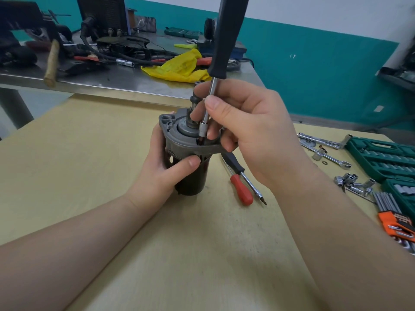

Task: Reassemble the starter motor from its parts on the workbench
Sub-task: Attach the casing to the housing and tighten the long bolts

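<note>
The starter motor stands upright on the wooden workbench, black body below, grey nose housing on top with the pinion shaft sticking up. My left hand grips the body from the left, thumb across its front. My right hand pinches the metal shank of a black-handled screwdriver, which stands nearly upright. Its bit sits in a hole in the housing flange; the tip itself is hidden.
A red-handled screwdriver lies just right of the motor. Further right are loose sockets, a ratchet wrench, green socket cases and hex keys in an orange holder. A cluttered steel table stands behind, with a yellow rag.
</note>
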Tool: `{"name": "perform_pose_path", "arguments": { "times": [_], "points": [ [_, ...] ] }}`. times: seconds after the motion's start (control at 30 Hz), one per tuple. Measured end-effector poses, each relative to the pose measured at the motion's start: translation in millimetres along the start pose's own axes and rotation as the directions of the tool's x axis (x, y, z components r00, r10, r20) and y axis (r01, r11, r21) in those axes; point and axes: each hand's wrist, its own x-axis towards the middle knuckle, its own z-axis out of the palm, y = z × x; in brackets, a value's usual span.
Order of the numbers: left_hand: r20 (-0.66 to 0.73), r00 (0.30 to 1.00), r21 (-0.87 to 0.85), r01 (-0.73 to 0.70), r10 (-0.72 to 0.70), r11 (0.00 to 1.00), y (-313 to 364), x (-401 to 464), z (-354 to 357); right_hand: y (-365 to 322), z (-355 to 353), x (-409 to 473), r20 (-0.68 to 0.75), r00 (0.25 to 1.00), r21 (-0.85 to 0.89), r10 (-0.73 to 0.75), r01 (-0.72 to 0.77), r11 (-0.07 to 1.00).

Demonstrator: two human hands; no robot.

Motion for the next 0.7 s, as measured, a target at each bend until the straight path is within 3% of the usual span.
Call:
{"name": "perform_pose_path", "arguments": {
  "times": [0.3,0.53,0.7],
  "points": [
    [0.001,1.0,-0.012,-0.028,0.028,1.0,-1.7,1.3,0.2,3.2,1.1,2.9,-0.073,0.997,-0.031,-0.012,0.009,0.999],
    [0.003,0.999,-0.018,-0.036,0.036,0.999,-3.0,1.2,0.2,-1.0,-1.1,-0.9,-0.017,1.0,0.021,0.004,-0.004,1.0],
    [-0.008,1.0,-0.02,-0.019,0.019,1.0,-1.4,1.3,0.9,0.6,0.6,1.0,-0.059,0.998,-0.013,-0.001,0.0,1.0]
  ]
}}
